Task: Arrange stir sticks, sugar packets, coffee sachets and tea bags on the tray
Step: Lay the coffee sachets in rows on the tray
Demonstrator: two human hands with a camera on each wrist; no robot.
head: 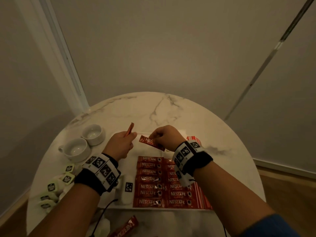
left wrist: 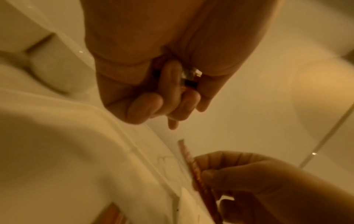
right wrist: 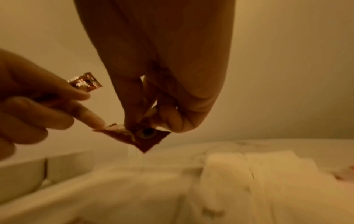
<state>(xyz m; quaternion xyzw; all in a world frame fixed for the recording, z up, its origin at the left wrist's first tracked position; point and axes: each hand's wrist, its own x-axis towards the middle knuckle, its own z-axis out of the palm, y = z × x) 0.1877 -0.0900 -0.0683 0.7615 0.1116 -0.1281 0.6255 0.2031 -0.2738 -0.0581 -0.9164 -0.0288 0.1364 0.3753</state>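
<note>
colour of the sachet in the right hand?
Red, with white Nescafe lettering. The sachet pinched by the right hand shows best in the head view.

Tray (head: pixel 172 132) mostly hidden beneath both hands. Sachet (head: pixel 125 226) near left forearm cut by bottom edge. Wrist views blurred.
</note>
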